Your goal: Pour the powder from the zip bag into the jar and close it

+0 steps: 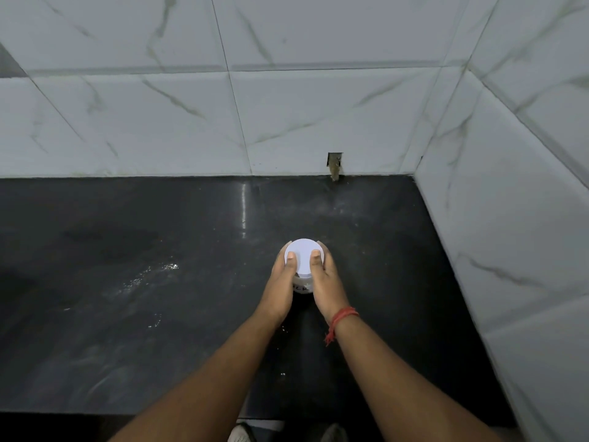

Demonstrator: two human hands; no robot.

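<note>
A small jar (301, 287) with a white round lid (303, 256) stands on the black countertop (159, 282), right of centre. The lid sits on top of the jar. My left hand (282, 282) wraps the jar's left side, thumb resting on the lid. My right hand (326, 282) wraps the right side, thumb also on the lid; a red thread is tied at that wrist. A label with dark writing shows on the jar between my palms. No zip bag is in view.
White powder specks (153, 275) are scattered on the counter left of the jar. A marble-tiled wall (223, 106) closes the back and another the right side (510, 218). A small hole (334, 165) sits in the wall base. The counter's front edge runs near my elbows.
</note>
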